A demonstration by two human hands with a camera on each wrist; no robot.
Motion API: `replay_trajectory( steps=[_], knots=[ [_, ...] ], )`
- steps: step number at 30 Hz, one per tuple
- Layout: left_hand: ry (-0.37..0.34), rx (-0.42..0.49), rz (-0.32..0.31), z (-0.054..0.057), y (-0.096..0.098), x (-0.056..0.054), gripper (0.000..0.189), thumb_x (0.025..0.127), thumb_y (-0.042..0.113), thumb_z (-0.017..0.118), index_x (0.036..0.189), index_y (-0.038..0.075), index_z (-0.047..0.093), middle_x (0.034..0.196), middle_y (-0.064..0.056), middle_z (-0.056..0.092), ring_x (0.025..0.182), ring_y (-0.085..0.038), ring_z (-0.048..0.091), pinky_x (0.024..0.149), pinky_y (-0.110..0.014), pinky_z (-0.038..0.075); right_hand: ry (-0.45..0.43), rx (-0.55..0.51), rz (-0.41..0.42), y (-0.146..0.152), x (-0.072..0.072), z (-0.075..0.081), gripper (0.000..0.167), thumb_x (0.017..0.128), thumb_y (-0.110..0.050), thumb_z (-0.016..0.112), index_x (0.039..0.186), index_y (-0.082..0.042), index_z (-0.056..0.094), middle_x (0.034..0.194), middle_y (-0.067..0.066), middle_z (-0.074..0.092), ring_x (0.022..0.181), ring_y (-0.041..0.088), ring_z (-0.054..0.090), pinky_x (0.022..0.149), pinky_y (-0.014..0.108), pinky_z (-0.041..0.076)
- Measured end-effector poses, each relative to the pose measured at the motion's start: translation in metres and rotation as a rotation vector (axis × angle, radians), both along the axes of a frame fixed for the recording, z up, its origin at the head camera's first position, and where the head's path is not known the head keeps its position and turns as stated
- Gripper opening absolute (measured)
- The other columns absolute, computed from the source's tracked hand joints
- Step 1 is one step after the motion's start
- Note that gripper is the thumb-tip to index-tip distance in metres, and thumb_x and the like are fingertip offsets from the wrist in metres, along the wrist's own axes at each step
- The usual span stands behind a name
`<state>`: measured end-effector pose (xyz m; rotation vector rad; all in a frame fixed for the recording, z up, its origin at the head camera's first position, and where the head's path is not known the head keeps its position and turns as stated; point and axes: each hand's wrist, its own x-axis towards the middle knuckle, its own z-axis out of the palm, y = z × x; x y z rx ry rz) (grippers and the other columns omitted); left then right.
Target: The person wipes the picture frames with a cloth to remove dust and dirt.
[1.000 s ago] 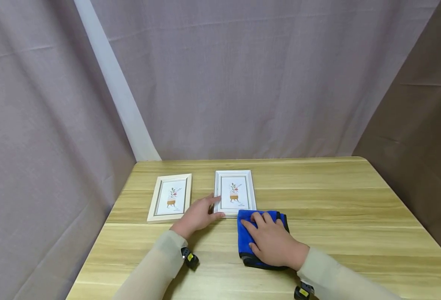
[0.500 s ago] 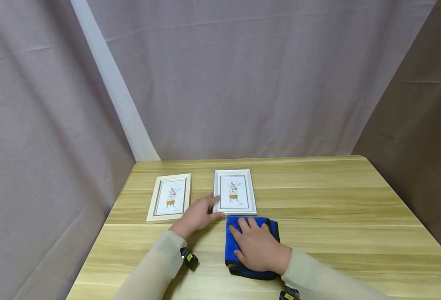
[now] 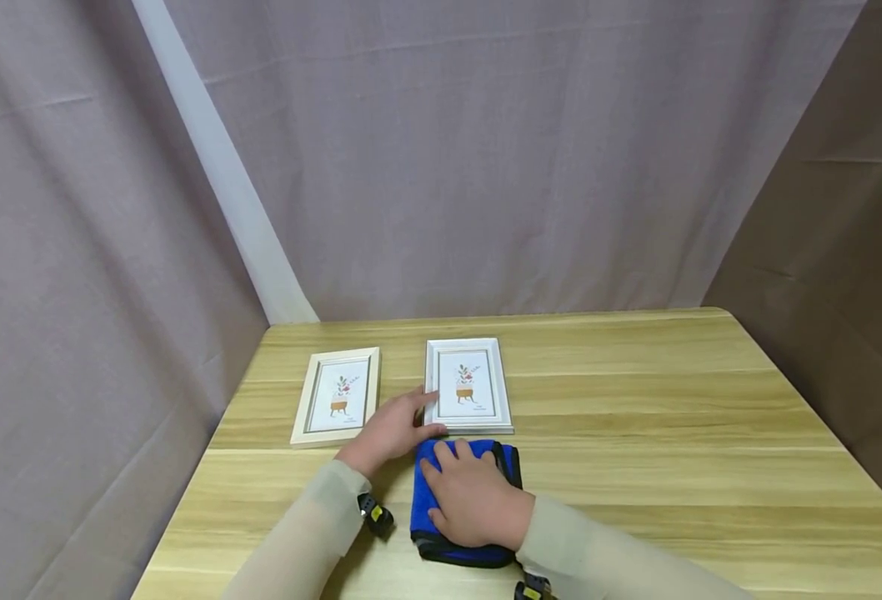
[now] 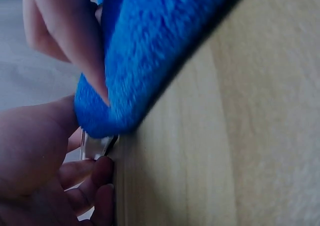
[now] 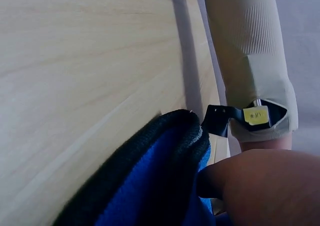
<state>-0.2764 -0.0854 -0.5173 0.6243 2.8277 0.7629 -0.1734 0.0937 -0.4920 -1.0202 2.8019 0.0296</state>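
A white picture frame (image 3: 468, 383) with a plant print lies face up in the head view. My left hand (image 3: 392, 427) holds its lower left side, thumb at the near corner; in the left wrist view the fingers (image 4: 102, 171) curl at its edge. Directly in front of the frame is a folded blue cloth (image 3: 428, 487) with black trim. My right hand (image 3: 474, 493) rests on top of this cloth with fingers spread, hiding much of it. The cloth's far left corner meets the left thumb. In the right wrist view, the right thumb (image 5: 260, 181) lies beside the cloth (image 5: 145, 186).
A second, cream picture frame (image 3: 338, 397) lies to the left, near the left wrist. Both sit on a wooden table (image 3: 636, 400). Grey curtains (image 3: 441, 167) hang behind the table's back edge. Small black cameras (image 3: 376, 515) are strapped at the wrists.
My right hand has slid left with the blue cloth, along the near edge of the white frame and slightly toward me. The left hand keeps its hold on the frame.
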Motion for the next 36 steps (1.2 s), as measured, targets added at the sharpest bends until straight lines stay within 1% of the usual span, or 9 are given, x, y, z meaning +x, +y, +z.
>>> replay_trajectory(
  steps=[7,10,13,16,18,22,27,32,36],
  knots=[
    [-0.004,-0.007,-0.011,0.004,0.000,0.000,0.069,0.104,0.046,0.077,0.162,0.013,0.057,0.169,-0.022,0.045,0.151,-0.044,0.049,0.121,-0.057,0.042,-0.015,-0.028,0.010,0.002,-0.005,0.003,0.068,0.105,-0.056,0.069,0.160,-0.018,0.060,0.157,0.011,0.054,0.136,0.036,0.053,0.090,0.065,0.059],
    [0.000,-0.010,-0.016,0.005,0.001,-0.001,0.067,0.105,0.044,0.077,0.162,0.013,0.057,0.169,-0.022,0.045,0.150,-0.043,0.050,0.120,-0.056,0.043,-0.010,-0.136,0.036,0.016,-0.017,0.006,0.060,0.104,-0.049,0.073,0.154,-0.017,0.065,0.150,0.009,0.061,0.134,0.033,0.059,0.098,0.056,0.059],
    [0.008,-0.015,-0.022,0.006,0.001,-0.003,0.066,0.105,0.043,0.076,0.161,0.012,0.058,0.168,-0.021,0.047,0.150,-0.042,0.051,0.120,-0.056,0.044,0.037,-0.283,0.030,0.035,-0.035,0.008,0.048,0.103,-0.039,0.077,0.144,-0.014,0.073,0.133,0.007,0.070,0.117,0.025,0.068,0.096,0.046,0.060],
    [0.011,-0.015,-0.025,0.006,0.001,-0.003,0.067,0.104,0.046,0.077,0.159,0.011,0.059,0.166,-0.021,0.049,0.150,-0.041,0.051,0.121,-0.055,0.043,0.106,-0.375,-0.050,0.056,-0.054,0.009,0.041,0.102,-0.033,0.079,0.137,-0.013,0.076,0.120,0.005,0.072,0.098,0.019,0.068,0.085,0.043,0.061],
    [0.014,-0.007,-0.023,0.004,0.001,-0.002,0.069,0.104,0.047,0.077,0.158,0.010,0.060,0.165,-0.021,0.051,0.150,-0.042,0.051,0.121,-0.055,0.042,0.140,-0.401,-0.124,0.071,-0.067,0.011,0.039,0.101,-0.029,0.081,0.135,-0.011,0.077,0.117,0.006,0.073,0.092,0.018,0.067,0.081,0.043,0.061],
    [0.018,-0.001,-0.022,0.002,0.001,-0.001,0.071,0.103,0.047,0.079,0.159,0.009,0.059,0.165,-0.021,0.051,0.150,-0.042,0.051,0.122,-0.055,0.042,0.133,-0.395,-0.230,0.096,-0.089,0.008,0.045,0.100,-0.025,0.082,0.140,-0.006,0.074,0.117,0.010,0.070,0.083,0.018,0.061,0.074,0.040,0.057],
    [0.033,0.010,-0.012,0.003,0.000,0.001,0.074,0.104,0.049,0.076,0.165,0.013,0.052,0.165,-0.015,0.053,0.151,-0.038,0.050,0.122,-0.054,0.041,0.125,-0.345,-0.269,0.117,-0.104,-0.002,0.053,0.101,-0.028,0.079,0.148,-0.007,0.069,0.122,0.011,0.067,0.083,0.016,0.058,0.073,0.038,0.056],
    [0.129,-0.022,0.012,0.009,0.001,0.009,0.065,0.105,0.048,0.075,0.159,0.016,0.060,0.158,-0.013,0.060,0.146,-0.037,0.056,0.118,-0.054,0.046,0.124,-0.334,-0.276,0.121,-0.108,-0.006,0.054,0.102,-0.030,0.077,0.150,-0.007,0.067,0.129,0.013,0.067,0.089,0.019,0.062,0.075,0.042,0.060],
    [0.258,-0.053,-0.006,0.020,0.005,0.024,0.044,0.104,0.045,0.077,0.137,0.016,0.077,0.136,-0.009,0.070,0.125,-0.029,0.063,0.106,-0.047,0.055,0.121,-0.343,-0.266,0.120,-0.107,-0.008,0.054,0.102,-0.030,0.077,0.149,-0.007,0.067,0.132,0.014,0.068,0.094,0.022,0.065,0.079,0.047,0.062]
  ],
)
